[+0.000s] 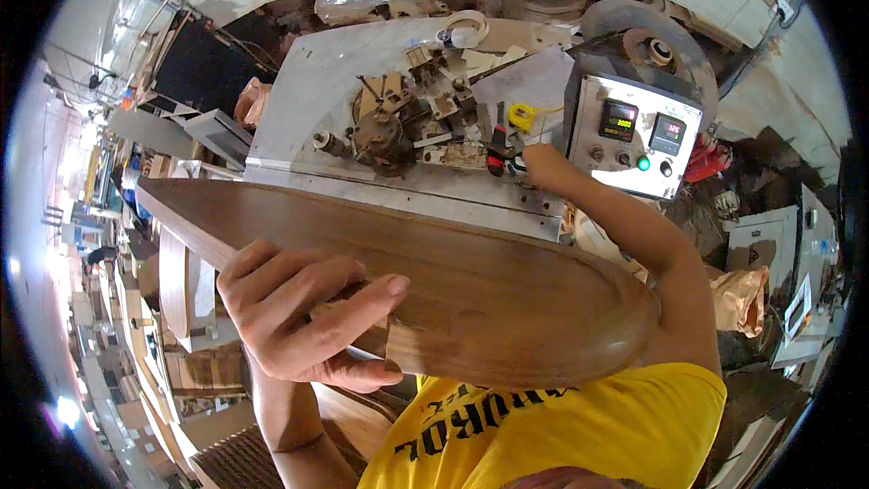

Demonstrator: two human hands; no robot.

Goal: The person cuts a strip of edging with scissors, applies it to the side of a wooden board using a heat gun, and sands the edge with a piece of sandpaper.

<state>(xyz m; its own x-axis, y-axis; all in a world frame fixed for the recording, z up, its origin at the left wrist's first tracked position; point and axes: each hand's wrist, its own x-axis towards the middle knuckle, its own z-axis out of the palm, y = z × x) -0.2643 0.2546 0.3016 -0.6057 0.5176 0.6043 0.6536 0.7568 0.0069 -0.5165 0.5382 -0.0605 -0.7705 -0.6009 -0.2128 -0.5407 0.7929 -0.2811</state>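
Note:
A long brown wooden board (pixel 489 285), pointed at its left end and rounded at its right, lies tilted across the front of my body. My left hand (pixel 299 308) grips its near edge, with the fingers over the face and the thumb lower down by the edge. Beyond the board, my right arm stretches forward to the metal machine table (pixel 317 81). My right hand (pixel 540 166) is at the table's front right, beside a red and black hand tool (pixel 497 152). Its fingers are too hidden to read. A yellow tape measure (pixel 521 117) lies just past it.
A metal clamp-like machine head (pixel 382 139) stands mid-table among scraps and small parts. To the right is a control box (pixel 634 136) with two displays and a green light. A tape roll (pixel 464 29) sits at the back. Stacked wood (pixel 204 371) stands at left.

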